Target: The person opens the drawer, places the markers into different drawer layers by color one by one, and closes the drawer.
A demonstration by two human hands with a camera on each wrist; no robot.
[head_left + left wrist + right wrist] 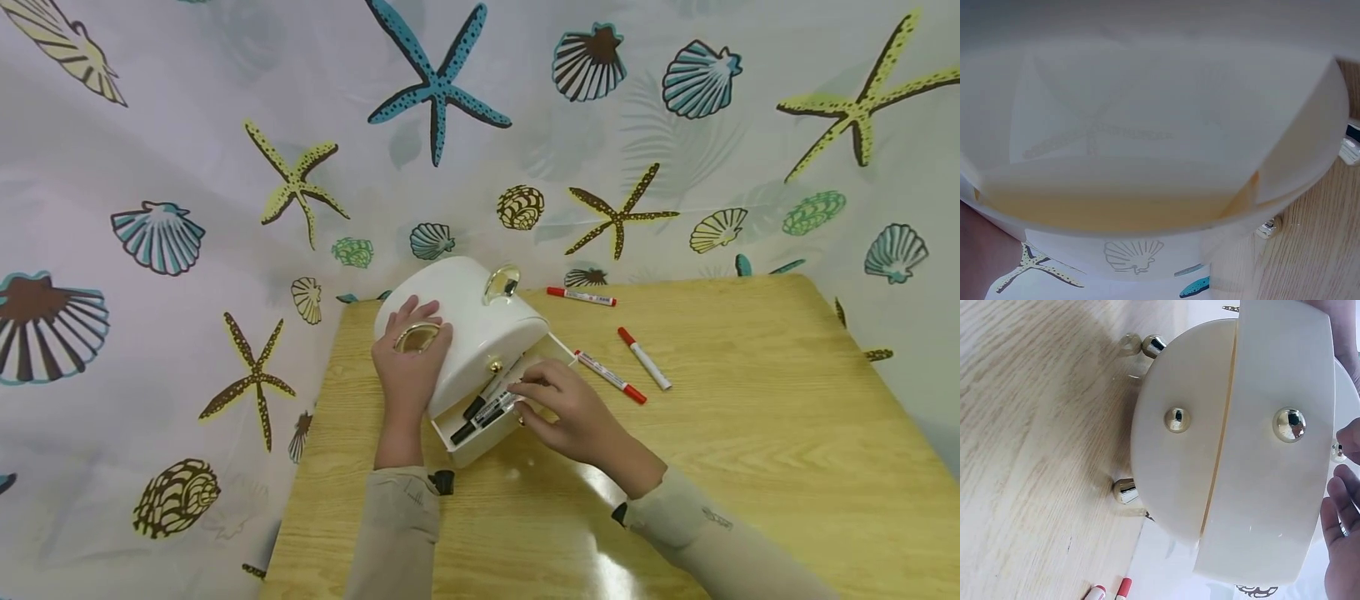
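A white rounded box [468,312] with gold ears, knobs and feet stands on the table, one drawer [468,450] pulled out. My left hand [408,367] rests on its top, fingers spread and thumb either side of a gold ear [417,337]. Black-capped markers [487,414] lie in the drawer. Over its right end my right hand [566,408] hovers, thumb and fingers bent with a gap between them, fingertips right at the marker ends. In the right wrist view, a gold knob [1337,452] shows through that gap. The box's pale, shiny side [1147,125] fills the left wrist view.
Right of the box lie red-capped markers: one at the back [582,297], one farther right [645,358], one close beside the drawer [611,377]. A curtain [225,167] printed with shells and starfish hangs behind and to the left of the wooden table [750,433].
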